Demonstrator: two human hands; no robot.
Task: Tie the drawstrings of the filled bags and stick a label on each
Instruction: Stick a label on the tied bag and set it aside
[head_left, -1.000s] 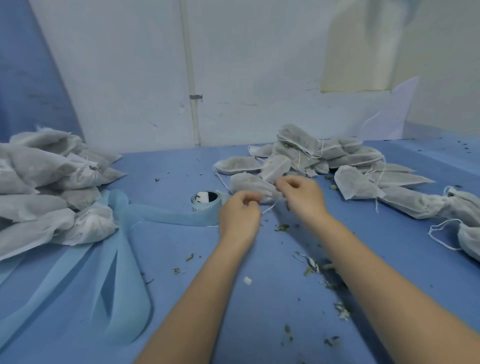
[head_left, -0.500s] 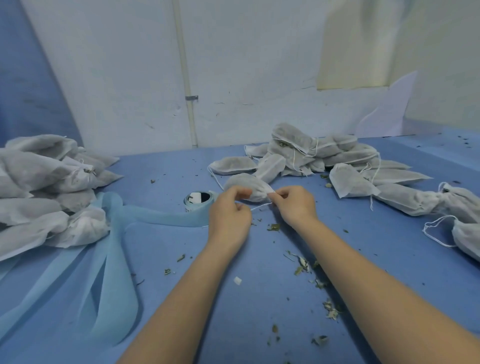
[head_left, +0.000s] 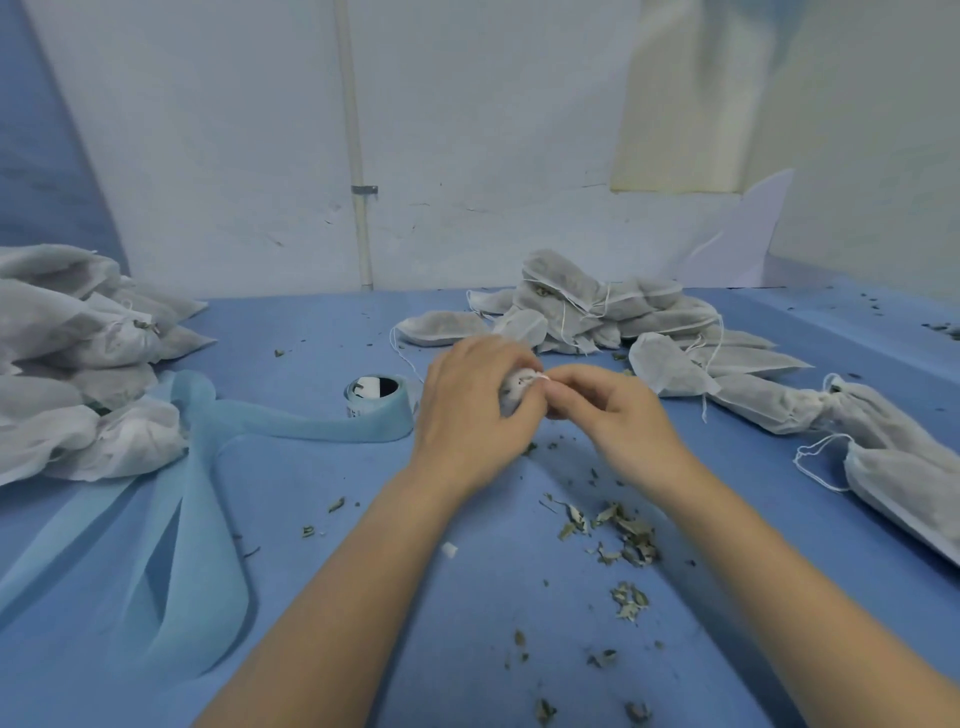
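Observation:
A small white filled bag (head_left: 516, 391) is held above the blue table between both hands. My left hand (head_left: 470, 410) wraps round the bag and hides most of it. My right hand (head_left: 605, 413) pinches the white drawstring at the bag's gathered neck, right against the left fingers. A heap of filled bags (head_left: 597, 312) with loose drawstrings lies just behind the hands. More bags (head_left: 883, 441) trail along the right side. A roll of labels (head_left: 375, 395) with its long light-blue backing strip (head_left: 197, 519) sits left of the hands.
A second heap of white bags (head_left: 72, 364) fills the left edge of the table. Dried leaf crumbs (head_left: 618, 530) are scattered on the blue table (head_left: 467, 623) below my right hand. A white wall with a thin pipe (head_left: 356, 156) closes the back.
The hands pulled the drawstring apart, then came together again. My left hand has closed round the bag and lifted it off the heap's edge toward me.

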